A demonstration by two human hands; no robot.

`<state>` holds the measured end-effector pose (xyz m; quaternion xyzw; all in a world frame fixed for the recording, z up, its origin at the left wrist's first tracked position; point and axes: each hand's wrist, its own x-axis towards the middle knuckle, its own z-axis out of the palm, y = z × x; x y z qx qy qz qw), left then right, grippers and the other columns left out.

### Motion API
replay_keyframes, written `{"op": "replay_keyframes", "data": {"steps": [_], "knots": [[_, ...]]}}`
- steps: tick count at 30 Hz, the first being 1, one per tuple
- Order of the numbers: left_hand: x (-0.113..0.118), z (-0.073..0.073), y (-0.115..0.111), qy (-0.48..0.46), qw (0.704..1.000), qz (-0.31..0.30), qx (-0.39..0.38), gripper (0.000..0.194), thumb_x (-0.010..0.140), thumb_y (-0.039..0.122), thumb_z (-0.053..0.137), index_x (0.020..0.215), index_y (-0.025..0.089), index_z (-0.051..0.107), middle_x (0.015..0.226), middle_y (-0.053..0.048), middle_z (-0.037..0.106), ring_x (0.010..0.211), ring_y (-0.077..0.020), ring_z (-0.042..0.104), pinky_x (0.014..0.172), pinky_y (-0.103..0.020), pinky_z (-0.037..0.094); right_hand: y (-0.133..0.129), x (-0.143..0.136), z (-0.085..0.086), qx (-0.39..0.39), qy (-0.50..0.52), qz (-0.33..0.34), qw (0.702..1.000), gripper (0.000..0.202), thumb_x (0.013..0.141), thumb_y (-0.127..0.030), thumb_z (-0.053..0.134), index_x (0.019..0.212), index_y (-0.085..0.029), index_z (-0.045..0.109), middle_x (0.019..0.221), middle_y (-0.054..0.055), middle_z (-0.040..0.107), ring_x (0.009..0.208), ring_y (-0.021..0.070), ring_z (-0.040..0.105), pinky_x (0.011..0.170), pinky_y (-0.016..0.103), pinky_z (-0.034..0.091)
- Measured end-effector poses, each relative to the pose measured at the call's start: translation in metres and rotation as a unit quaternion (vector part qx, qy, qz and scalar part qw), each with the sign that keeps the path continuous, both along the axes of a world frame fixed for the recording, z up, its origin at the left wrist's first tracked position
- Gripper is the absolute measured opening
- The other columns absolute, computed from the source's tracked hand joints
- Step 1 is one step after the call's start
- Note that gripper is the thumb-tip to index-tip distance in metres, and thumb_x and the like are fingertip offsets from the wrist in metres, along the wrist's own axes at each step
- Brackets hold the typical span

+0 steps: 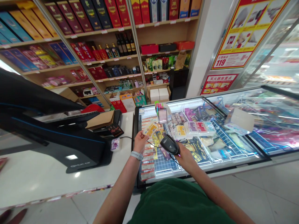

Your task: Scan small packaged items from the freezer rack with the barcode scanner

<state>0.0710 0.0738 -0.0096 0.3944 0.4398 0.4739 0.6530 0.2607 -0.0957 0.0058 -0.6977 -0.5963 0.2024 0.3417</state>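
Fingers (pixel 144 136) of the left hand (pixel 139 142) pinch a yellow-labelled pack (pixel 151 128) at its edge; those of the right hand (pixel 185 157), partly hidden, grip a black scanner (pixel 170 145).

Left fingers (pixel 143 136) pinch 1 yellow-labelled pack (pixel 151 128) while right fingers (pixel 181 150) grip 1 black scanner (pixel 170 145) above the freezer (pixel 233 167).

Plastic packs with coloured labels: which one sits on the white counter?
The purple-labelled pack beside the black monitor stand; a yellow-labelled pack is in the left hand, others lie at the freezer.
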Motion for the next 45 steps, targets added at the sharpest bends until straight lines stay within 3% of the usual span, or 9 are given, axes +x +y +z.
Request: {"op": "replay_keyframes", "data": {"steps": [9, 19, 24, 33, 45], "knots": [[0.002, -0.001, 0.000, 0.001, 1.000, 0.005, -0.025, 0.044, 0.057, 0.021, 0.080, 0.094, 0.016, 0.057, 0.087, -0.004, 0.070, 0.078, -0.0143, 0.066, 0.077, -0.031, 0.051, -0.002, -0.001, 0.006, 0.000, 0.021, 0.003, 1.000, 0.035, 0.074, -0.013, 0.051, 0.109, -0.017, 0.054, 0.106, 0.010, 0.063, 0.102, 0.0249, 0.059, 0.089, 0.038, 0.045], [0.015, -0.003, -0.004, -0.019, 0.994, -0.012, -0.110, 0.024, 0.065, 0.007, 0.068, 0.083, 0.015, 0.054, 0.082, -0.007, 0.070, 0.070, -0.0144, 0.067, 0.067, -0.029, 0.057, -0.005, 0.002, 0.006, -0.010, 0.024, -0.011, 1.000, 0.036, 0.075, -0.016, 0.052, 0.112, -0.017, 0.052, 0.105, 0.011, 0.063, 0.102, 0.0260, 0.059, 0.087, 0.038, 0.046], [0.028, -0.006, -0.007, -0.039, 0.987, -0.039, -0.154, 0.015, 0.069, 0.009, 0.066, 0.078, 0.014, 0.055, 0.079, -0.007, 0.071, 0.065, -0.0153, 0.068, 0.063, -0.028, 0.058, -0.009, 0.006, 0.004, 0.003, 0.028, -0.033, 0.999, 0.038, 0.073, -0.013, 0.050, 0.111, -0.017, 0.053, 0.103, 0.010, 0.065, 0.099, 0.0246, 0.061, 0.085, 0.038, 0.048], [0.044, -0.013, -0.015, -0.044, 0.980, -0.053, -0.189, 0.016, 0.068, 0.014, 0.070, 0.080, 0.014, 0.059, 0.075, -0.007, 0.071, 0.062, -0.0128, 0.067, 0.053, -0.020, 0.049, -0.015, 0.011, 0.001, 0.008, 0.031, -0.041, 0.999, 0.040, 0.075, -0.017, 0.050, 0.115, -0.017, 0.052, 0.108, 0.010, 0.064, 0.103, 0.0251, 0.060, 0.088, 0.038, 0.047], [0.078, -0.032, -0.016, -0.066, 0.974, -0.108, -0.188, 0.019, 0.065, 0.013, 0.076, 0.077, 0.013, 0.061, 0.076, -0.006, 0.070, 0.065, -0.0126, 0.066, 0.070, -0.026, 0.053, -0.020, 0.013, 0.000, -0.003, 0.034, -0.055, 0.998, 0.042, 0.072, -0.015, 0.053, 0.114, -0.018, 0.053, 0.108, 0.010, 0.065, 0.102, 0.0254, 0.061, 0.086, 0.037, 0.048]]}}
